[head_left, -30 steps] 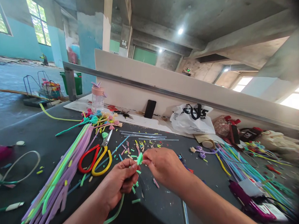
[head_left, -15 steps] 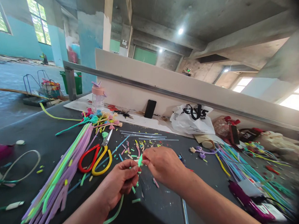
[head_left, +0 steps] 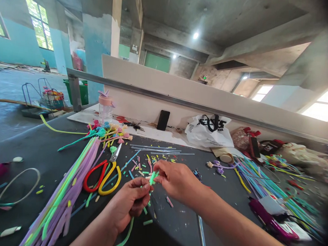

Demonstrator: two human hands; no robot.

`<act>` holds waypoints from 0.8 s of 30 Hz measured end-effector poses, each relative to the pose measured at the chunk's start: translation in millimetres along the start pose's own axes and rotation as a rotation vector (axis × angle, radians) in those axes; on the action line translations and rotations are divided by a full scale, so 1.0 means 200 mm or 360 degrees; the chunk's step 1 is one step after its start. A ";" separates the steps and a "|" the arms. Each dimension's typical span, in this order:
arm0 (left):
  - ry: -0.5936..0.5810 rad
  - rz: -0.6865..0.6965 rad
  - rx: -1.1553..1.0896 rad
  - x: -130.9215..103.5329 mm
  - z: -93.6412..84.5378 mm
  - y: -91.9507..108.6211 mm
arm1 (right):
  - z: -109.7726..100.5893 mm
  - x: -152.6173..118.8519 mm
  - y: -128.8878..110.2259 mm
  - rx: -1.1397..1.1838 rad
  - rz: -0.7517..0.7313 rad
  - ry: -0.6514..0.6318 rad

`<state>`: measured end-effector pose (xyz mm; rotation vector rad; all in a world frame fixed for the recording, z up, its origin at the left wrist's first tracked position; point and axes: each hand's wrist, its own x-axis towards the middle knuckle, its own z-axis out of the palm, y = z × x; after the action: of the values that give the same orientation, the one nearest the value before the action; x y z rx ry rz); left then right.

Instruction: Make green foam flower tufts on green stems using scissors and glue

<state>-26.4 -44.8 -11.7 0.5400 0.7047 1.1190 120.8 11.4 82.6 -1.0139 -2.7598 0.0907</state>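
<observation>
My left hand [head_left: 133, 199] is closed in a pinch round a light-green pipe cleaner [head_left: 152, 178]. The green stem's long tail hangs down below that hand, toward the near edge of the view. On the other side, the fingertips of my right hand [head_left: 175, 179] are closed on the green end, which looks folded or bunched; its exact shape is partly covered by the fingers. Scissors [head_left: 114, 155] with one red and one yellow handle lie left of my hands. Short cut pieces [head_left: 141, 165] in several colours are scattered just beyond and under the hands.
Purple and green stems [head_left: 70, 184] lie bundled at left, below fuzzy flowers [head_left: 107, 130]. Clear rods [head_left: 157, 149] lie farther back. A phone [head_left: 163, 120] leans on the partition, near a white bag [head_left: 209, 131]. At right are blue stems [head_left: 261, 176] and a purple tool [head_left: 270, 221].
My right fingers have shifted slightly at the green end, and more of the bunched green shows between my hands. Both hands keep their hold. The whole view has moved a little.
</observation>
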 end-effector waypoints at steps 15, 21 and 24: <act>-0.0075 -0.0021 -0.0010 0.00 -0.02 -0.01 | 0.02 -0.06 0.04 0.0273 -0.0054 0.0172; -0.0067 -0.0016 0.0035 0.01 -0.02 -0.02 | 0.02 -0.04 0.03 0.0250 -0.0075 0.0193; -0.0076 -0.0012 0.0059 0.01 -0.02 -0.02 | 0.03 -0.04 0.03 0.0211 -0.0040 0.0170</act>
<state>-27.0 -44.6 -16.8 0.5937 0.6868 1.0846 130.1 11.5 75.4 -0.9219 -2.6305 0.2070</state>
